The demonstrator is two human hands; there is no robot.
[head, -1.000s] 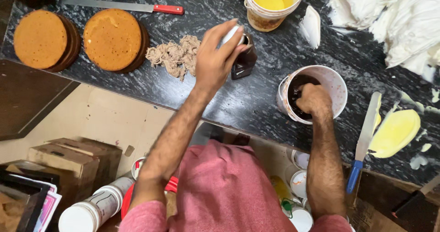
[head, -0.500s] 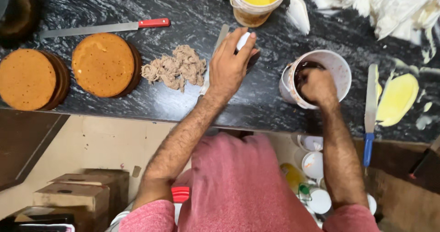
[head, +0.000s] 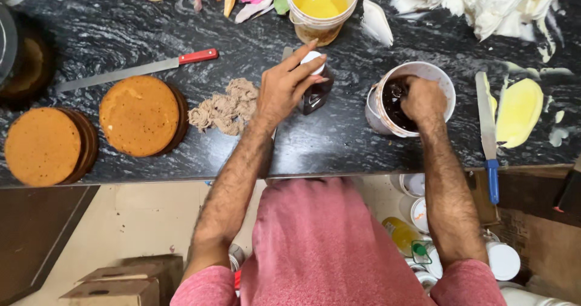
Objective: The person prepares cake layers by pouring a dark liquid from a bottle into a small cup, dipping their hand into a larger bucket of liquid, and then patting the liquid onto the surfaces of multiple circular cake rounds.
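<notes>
Fingers of my left hand (head: pixel 284 88) pinch the dark bottle's (head: pixel 316 94) cap; right hand (head: pixel 422 97), grip hidden, could tip the tub (head: pixel 378 109).

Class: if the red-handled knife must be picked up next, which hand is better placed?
Probably the left hand: it grips the small dark bottle nearer the red-handled knife, while the right hand is down in the white tub.

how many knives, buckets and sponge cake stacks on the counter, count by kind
knives: 2, red-handled knife and blue-handled knife
buckets: 2, yellow-filled bucket and white bucket that the right hand reaches into
sponge cake stacks fully in view: 2, left stack and right stack
total: 6
</notes>
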